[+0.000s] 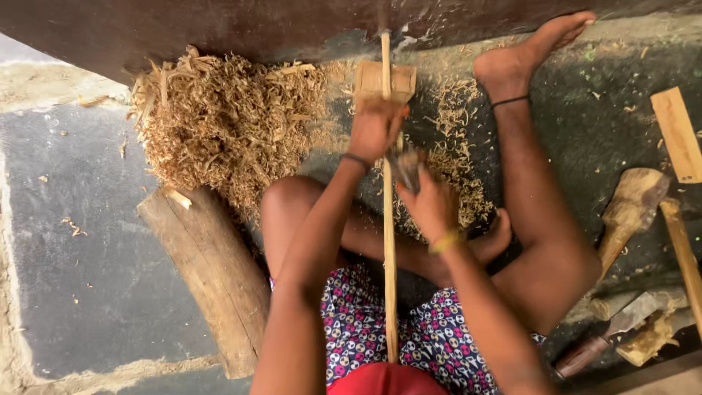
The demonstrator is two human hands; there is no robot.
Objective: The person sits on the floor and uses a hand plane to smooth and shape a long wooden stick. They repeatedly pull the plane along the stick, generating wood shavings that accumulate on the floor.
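Note:
I sit on the floor with a long thin wooden stick [389, 249] running from my lap up to a small wooden block [385, 80] by the wall. My left hand [375, 128] grips the stick just below the block. My right hand [428, 197] is closed on a blurred metal blade [404, 167] held against the stick's right side. Fine wood shavings [457, 164] lie under and around both hands.
A big heap of curled shavings [230, 124] lies at the upper left, with a thick log [212, 271] below it. At the right lie a wooden mallet [629, 212], a flat plank [676, 135] and other wooden-handled tools [621, 329]. My bare feet [523, 55] frame the work.

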